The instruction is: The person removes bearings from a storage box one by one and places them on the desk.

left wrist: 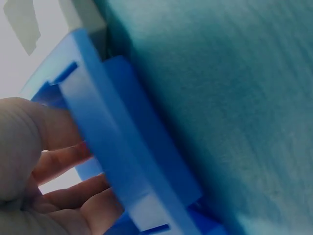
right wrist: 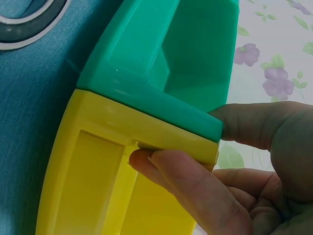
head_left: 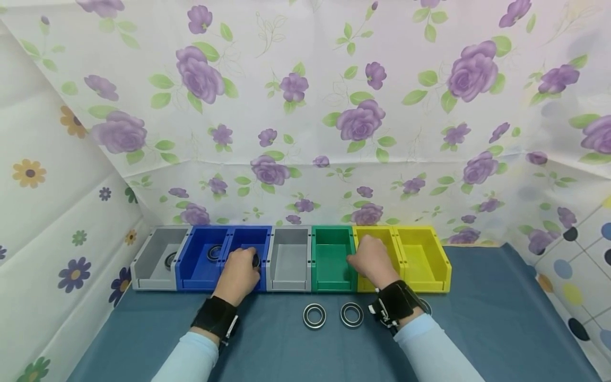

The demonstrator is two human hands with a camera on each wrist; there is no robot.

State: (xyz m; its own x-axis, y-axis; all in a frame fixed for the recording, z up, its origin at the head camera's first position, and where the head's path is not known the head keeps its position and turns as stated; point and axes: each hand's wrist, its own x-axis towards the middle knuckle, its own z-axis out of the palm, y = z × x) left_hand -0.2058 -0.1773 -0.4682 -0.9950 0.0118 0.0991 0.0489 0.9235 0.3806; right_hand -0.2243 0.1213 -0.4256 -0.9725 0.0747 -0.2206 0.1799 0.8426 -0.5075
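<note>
My left hand (head_left: 238,273) reaches into the right-hand blue bin (head_left: 262,284), its fingers curled. A dark ball bearing (head_left: 256,260) shows at the thumb side of that hand, held at the fingers. In the left wrist view the front wall of the blue bin (left wrist: 132,147) hides the fingertips and the bearing. My right hand (head_left: 374,260) is at the join of the green bin (head_left: 334,285) and the left yellow bin (head_left: 366,285). Its thumb (right wrist: 244,127) lies on the green side and its fingers (right wrist: 190,181) on the yellow side, pinching the adjoining walls.
One bearing (head_left: 169,260) lies in the left grey bin (head_left: 155,284), another (head_left: 214,252) in the left blue bin (head_left: 195,285). Two bearings lie before the bins, one left (head_left: 314,328) and one right (head_left: 351,326); another (head_left: 426,305) is partly behind my right wrist.
</note>
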